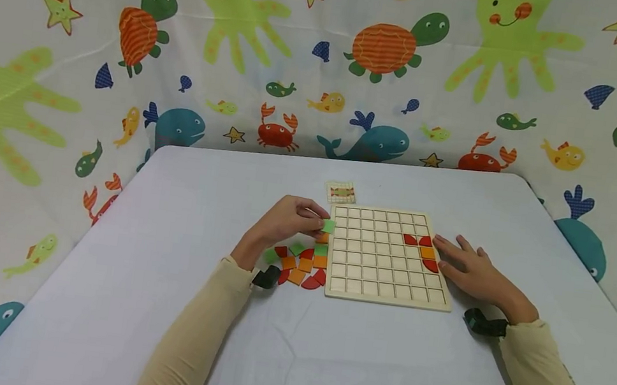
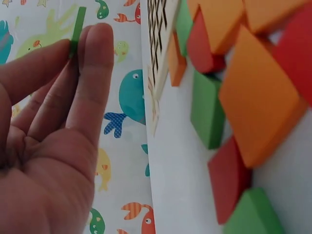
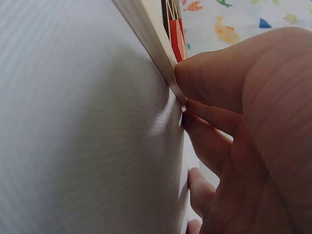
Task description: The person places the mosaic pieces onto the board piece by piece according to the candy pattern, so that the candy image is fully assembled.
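Note:
My left hand (image 1: 292, 221) pinches a green square tile (image 1: 329, 226) between thumb and fingertips at the left edge of the gridded wooden board (image 1: 368, 274). In the left wrist view the green tile (image 2: 78, 30) is seen edge-on. Below that hand a cluster of loose red, orange and green tiles (image 1: 297, 276) lies against the board's left side. My right hand (image 1: 472, 270) touches the board's right edge, its fingers extended on the table side. Several tiles sit on the board near that edge: red quarter-circle pieces (image 1: 430, 266) and an orange square (image 1: 427, 253).
A small pattern card (image 1: 340, 192) lies behind the board's far left corner. The white-covered table (image 1: 219, 169) ends at a hanging cloth (image 1: 305, 31) printed with sea animals. Dark wrist cameras (image 1: 484, 323) sit on both wrists.

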Demonstrator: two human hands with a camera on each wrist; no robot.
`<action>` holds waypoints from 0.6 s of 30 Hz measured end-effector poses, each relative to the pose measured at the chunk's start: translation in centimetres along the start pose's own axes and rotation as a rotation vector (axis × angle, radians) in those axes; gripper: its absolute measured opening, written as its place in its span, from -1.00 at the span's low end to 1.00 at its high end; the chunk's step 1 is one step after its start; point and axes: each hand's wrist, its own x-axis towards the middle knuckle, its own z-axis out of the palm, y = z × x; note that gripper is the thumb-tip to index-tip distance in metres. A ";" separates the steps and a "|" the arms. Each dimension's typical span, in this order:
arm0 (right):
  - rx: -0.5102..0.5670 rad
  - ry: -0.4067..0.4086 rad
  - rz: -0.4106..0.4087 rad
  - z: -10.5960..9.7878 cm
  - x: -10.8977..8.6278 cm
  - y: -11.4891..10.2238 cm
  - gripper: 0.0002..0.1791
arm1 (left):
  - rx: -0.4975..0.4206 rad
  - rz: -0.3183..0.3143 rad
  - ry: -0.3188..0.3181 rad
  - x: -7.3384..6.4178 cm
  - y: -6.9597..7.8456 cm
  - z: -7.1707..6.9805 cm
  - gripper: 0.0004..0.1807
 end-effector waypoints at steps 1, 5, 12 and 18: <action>-0.002 0.000 -0.002 0.0 0.1 0.0 -0.29 | -0.009 0.009 -0.007 0.0 0.1 0.0 -0.74; -0.013 -0.004 -0.005 0.0 0.2 0.1 -0.29 | -0.057 0.039 -0.034 0.4 0.6 0.6 -0.76; -0.008 -0.007 -0.010 -0.1 0.1 0.2 -0.29 | -0.169 0.088 -0.045 1.2 1.4 2.2 -0.81; -0.018 -0.006 -0.014 0.0 0.1 0.3 -0.29 | -0.223 0.105 -0.050 2.2 1.8 3.8 -0.82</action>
